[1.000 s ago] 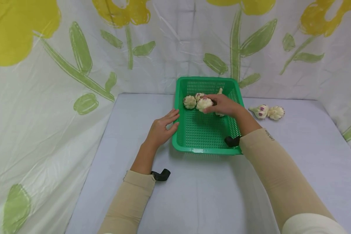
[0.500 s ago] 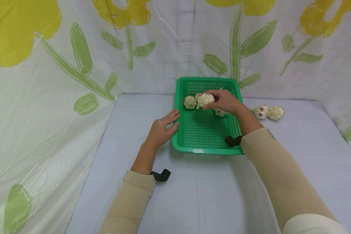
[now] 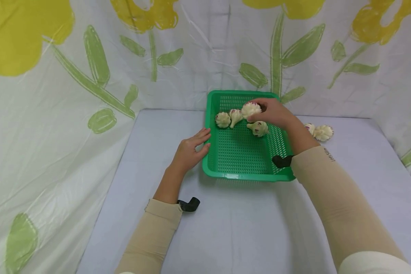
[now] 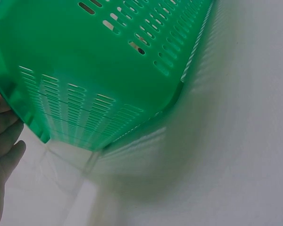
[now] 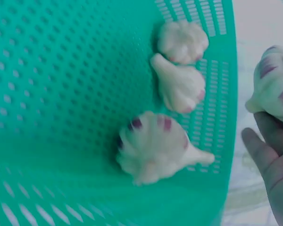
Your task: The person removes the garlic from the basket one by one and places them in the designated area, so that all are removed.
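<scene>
A green basket stands on the table against the curtain. My right hand holds a garlic bulb over its back part; the right wrist view shows that bulb in the fingers of the hand. Inside lie three more bulbs: one at the left, one beside it and one nearer the right wall. My left hand rests its fingertips on the basket's left rim, fingers nearly straight; the left wrist view has this hand at the basket's edge.
Two more garlic bulbs lie on the table to the right of the basket, one in full view and the other partly behind my right forearm. A white curtain with printed flowers hangs behind and beside the table.
My right hand has lifted the garlic bulb and moved it right and back, uncovering the bulbs below. My left hand has stayed at the rim.
</scene>
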Demonstrator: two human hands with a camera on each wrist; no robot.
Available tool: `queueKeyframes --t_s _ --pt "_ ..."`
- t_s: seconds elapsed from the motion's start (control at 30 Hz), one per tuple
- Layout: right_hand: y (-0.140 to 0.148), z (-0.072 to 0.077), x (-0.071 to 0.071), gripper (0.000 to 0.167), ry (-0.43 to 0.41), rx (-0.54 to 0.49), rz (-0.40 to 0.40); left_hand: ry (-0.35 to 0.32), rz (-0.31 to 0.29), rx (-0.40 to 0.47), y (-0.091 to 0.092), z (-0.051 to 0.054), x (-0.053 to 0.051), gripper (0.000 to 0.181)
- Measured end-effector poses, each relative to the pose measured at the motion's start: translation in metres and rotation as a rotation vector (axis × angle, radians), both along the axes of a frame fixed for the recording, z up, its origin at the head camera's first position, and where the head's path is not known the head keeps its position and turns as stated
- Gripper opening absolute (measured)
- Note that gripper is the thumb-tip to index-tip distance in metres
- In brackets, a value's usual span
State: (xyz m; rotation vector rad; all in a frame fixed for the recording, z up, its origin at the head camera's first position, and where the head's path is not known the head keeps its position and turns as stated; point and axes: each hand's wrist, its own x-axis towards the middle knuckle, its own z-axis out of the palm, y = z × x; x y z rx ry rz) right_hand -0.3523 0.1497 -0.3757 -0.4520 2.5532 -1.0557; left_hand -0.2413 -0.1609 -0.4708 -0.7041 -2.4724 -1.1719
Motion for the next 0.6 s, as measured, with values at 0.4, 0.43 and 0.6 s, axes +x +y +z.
queueKeyframes --t_s 0.4,0.43,0.6 --pt "0.049 0.025 0.000 0.080 0.077 0.065 -0.073 -0.006 0.003 0.007 -0.001 -0.001 0.000 0.039" --pt "0.055 0.026 0.001 0.079 0.078 0.061 -0.088 -0.006 0.003 0.006 -0.001 0.000 0.000 0.039" --pt "0.085 0.028 0.003 0.080 0.060 0.067 -0.170 0.000 0.000 0.010 0.000 -0.001 -0.001 0.039"
